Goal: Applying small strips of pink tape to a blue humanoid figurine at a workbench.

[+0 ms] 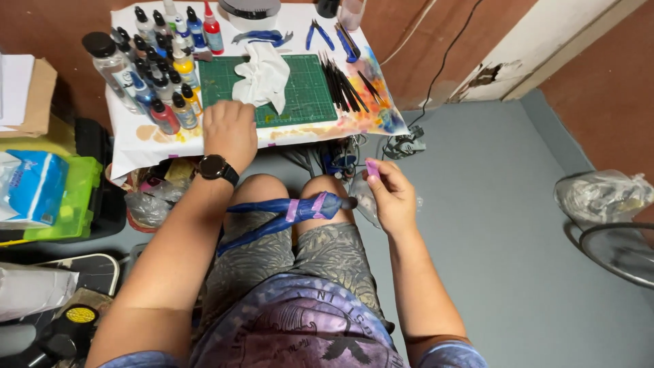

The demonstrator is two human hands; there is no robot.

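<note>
My left hand rests as a loose fist on the near edge of a green cutting mat, just below a crumpled white cloth; a black watch is on its wrist. My right hand is raised beside my right knee and pinches a small pink piece between the fingertips. Across my knees lies a blue painted object with pink tape bands and a dark tip. Whether the left hand grips anything is hidden.
A small paper-covered table holds several paint bottles, black brushes and blue pliers. A green box and tissue pack stand at left. A fan and plastic bag are at right on the grey floor.
</note>
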